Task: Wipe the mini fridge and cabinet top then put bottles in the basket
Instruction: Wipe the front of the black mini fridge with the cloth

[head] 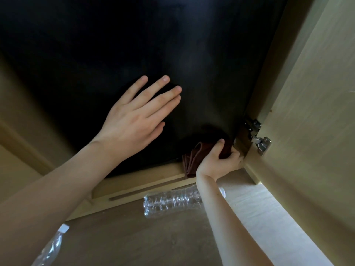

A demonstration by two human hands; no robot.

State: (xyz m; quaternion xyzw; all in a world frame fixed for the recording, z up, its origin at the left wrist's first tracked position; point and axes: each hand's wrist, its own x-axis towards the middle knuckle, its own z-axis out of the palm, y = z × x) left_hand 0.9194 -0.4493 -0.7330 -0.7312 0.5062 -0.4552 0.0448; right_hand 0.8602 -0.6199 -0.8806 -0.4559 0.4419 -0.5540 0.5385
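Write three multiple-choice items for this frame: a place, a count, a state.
1. Where is the brown cloth?
A. at the black surface's lower right corner, by the hinge
B. on the floor
C. in a basket
2. How many clear bottles show?
A. one
B. two
C. four
3. The left hand is:
A. fisted
B. open, fingers straight
C. gripping a bottle
Key: 1 A, the right hand grips it there; 2 B, one lies by the right forearm, one at the lower left edge; 3 B, its fingers are straight.
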